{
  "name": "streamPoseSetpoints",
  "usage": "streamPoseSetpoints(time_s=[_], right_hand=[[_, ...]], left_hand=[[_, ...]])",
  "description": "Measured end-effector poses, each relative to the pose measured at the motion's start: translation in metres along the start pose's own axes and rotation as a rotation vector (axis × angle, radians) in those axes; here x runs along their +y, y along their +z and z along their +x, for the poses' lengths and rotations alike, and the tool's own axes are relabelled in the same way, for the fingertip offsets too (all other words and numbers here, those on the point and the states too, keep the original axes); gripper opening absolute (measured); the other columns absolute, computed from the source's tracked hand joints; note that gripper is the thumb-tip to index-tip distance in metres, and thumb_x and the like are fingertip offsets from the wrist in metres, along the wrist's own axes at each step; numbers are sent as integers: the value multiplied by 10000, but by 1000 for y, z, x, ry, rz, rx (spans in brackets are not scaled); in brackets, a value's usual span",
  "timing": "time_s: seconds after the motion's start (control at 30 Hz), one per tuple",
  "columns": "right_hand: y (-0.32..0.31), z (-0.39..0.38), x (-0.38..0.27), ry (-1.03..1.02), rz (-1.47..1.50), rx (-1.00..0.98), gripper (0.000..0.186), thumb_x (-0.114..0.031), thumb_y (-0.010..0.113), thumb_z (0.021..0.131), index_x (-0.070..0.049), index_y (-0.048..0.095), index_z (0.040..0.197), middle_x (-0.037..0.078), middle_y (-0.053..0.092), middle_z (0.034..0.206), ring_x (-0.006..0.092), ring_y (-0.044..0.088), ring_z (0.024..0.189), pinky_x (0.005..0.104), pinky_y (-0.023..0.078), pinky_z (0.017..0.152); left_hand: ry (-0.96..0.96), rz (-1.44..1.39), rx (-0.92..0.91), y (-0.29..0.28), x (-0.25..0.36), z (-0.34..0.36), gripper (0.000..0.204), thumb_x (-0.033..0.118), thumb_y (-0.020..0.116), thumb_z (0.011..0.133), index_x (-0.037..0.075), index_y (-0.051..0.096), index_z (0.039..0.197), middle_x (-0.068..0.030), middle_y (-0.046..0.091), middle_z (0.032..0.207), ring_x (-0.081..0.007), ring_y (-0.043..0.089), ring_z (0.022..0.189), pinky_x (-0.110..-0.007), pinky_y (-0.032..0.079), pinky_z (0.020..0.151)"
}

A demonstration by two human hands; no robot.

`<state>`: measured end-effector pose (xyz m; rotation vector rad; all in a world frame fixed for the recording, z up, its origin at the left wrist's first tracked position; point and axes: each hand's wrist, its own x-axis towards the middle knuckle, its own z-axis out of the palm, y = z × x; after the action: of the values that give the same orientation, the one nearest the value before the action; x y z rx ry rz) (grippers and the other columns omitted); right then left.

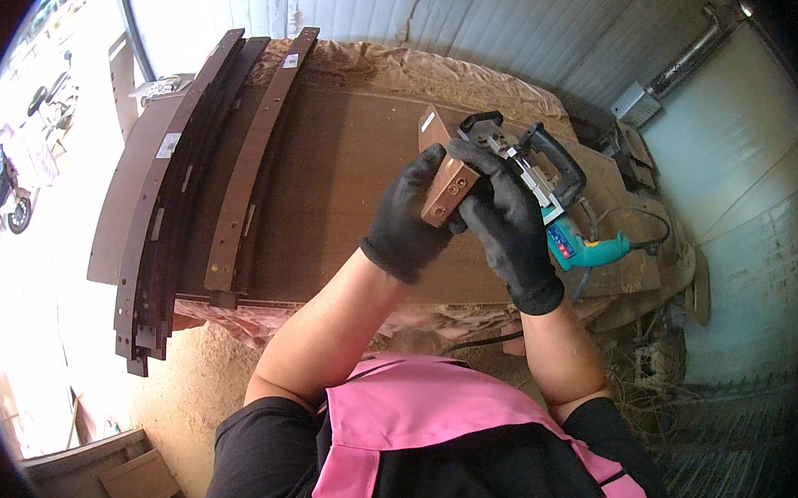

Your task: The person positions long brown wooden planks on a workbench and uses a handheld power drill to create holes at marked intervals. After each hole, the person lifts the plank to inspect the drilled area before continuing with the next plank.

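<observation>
Both my hands, in black gloves, hold a brown wooden piece (452, 190) up over the worktable. Round holes show in the end facing me, two of them with what look like metal fittings. My left hand (407, 215) grips its left side. On the right side, my right hand (503, 216) has its fingers wrapped against the piece; the fingertips are partly hidden. Just beyond my right hand sits a handheld power tool (559, 183) with a teal motor body, a black loop handle and a metal base; neither hand visibly holds it.
Long brown strips with holes (263, 156) lie across the left of the table, several more stacked (162, 203) beside them. A large brown panel (342, 140) covers the tabletop over crumpled cloth (478, 67). Cables (643, 213) run at the right. A motorbike (0, 194) stands outside.
</observation>
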<state>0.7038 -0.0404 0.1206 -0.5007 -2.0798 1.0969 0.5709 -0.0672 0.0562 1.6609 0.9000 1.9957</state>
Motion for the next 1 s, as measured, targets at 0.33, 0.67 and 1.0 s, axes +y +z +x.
streamPoseSetpoints(time_s=[0.33, 0.67, 1.0], right_hand=[[6, -5, -6, -60, -146, 90, 476, -160, 710, 837, -35, 549, 1266, 107, 621, 1219, 186, 612, 1069, 326, 480, 933], [13, -3, -2, 39, -198, 191, 305, -209, 677, 896, -41, 627, 1146, 89, 689, 1019, 142, 658, 816, 292, 528, 748], [10, -3, -15, 205, 292, 101, 313, -279, 547, 994, -46, 628, 1187, 27, 626, 684, 88, 565, 544, 228, 452, 526]], left_hand=[[-85, 73, -33, 1, 5, -4, 404, 115, 746, 748, 27, 614, 1119, -159, 638, 1089, -306, 643, 986, -366, 509, 879], [56, 250, -84, -2, -9, -12, 479, 89, 744, 777, -23, 526, 1189, -189, 632, 1106, -314, 645, 1000, -379, 509, 874], [157, 298, 2, -2, 6, -8, 439, 29, 701, 806, 5, 525, 1207, -125, 628, 1123, -232, 638, 999, -320, 507, 885]])
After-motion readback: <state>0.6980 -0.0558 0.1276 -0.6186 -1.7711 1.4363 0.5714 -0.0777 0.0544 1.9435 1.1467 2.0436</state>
